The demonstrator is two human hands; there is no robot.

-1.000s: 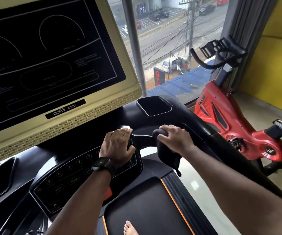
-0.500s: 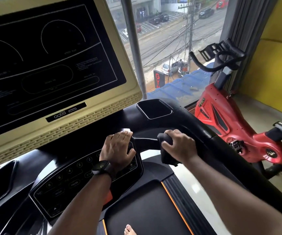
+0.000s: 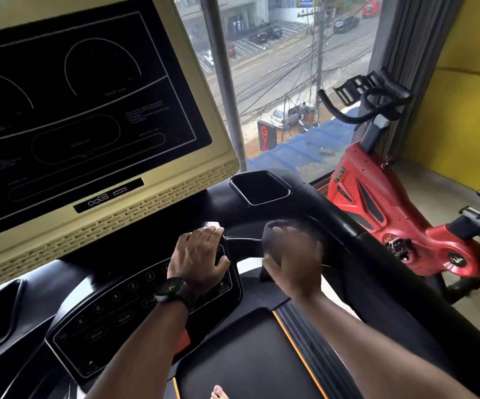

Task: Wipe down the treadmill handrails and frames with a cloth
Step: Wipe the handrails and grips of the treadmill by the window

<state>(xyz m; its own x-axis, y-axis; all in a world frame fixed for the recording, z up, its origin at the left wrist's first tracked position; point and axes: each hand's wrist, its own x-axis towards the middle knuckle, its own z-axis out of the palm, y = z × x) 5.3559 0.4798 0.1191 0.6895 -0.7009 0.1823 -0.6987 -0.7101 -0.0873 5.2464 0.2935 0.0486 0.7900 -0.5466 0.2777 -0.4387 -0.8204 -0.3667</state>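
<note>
Our blurred right hand (image 3: 292, 254) clamps the dark crumpled cloth (image 3: 273, 228) against the black curved right handrail (image 3: 371, 272), whose length runs back toward us; our left hand (image 3: 198, 254) rests spread, left of it.

Smeared by motion — right hand (image 3: 292, 256), fingers indistinct, with dark cloth (image 3: 271, 230) mostly covered beneath it. Cropped by bottom edge — bare toes (image 3: 218, 393). Too faint to read: console screen (image 3: 89, 116) lettering.
</note>
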